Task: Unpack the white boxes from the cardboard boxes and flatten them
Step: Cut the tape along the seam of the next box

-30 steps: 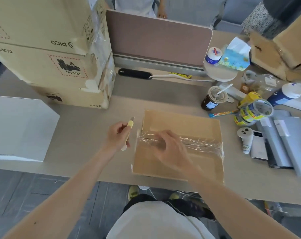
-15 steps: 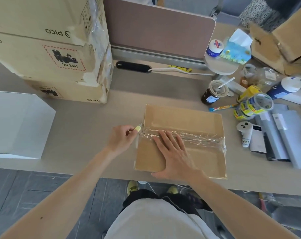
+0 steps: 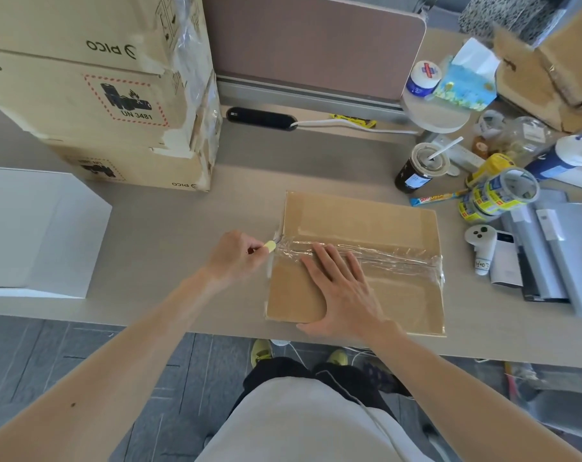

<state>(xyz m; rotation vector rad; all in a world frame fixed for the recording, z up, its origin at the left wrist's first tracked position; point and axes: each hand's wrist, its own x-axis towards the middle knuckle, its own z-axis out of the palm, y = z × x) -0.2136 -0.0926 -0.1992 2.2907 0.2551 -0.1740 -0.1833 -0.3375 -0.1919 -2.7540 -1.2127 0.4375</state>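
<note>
The taped cardboard box [image 3: 366, 221] lies on the table [image 3: 182, 228] near its front edge. The right hand [image 3: 343, 295] presses flat on its top, fingers straight and spread. The left hand [image 3: 236, 258], fingers curled, pinches a yellow cutter [image 3: 269, 245] at the tape's left end.

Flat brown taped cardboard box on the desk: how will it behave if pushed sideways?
Likely slides easily: the flat brown cardboard box lies on a smooth beige desk, perhaps why the right hand presses flat on it. Unlikely to tip, being wide and shallow. Its top probably flexes along the wrinkled clear tape seam.
</note>
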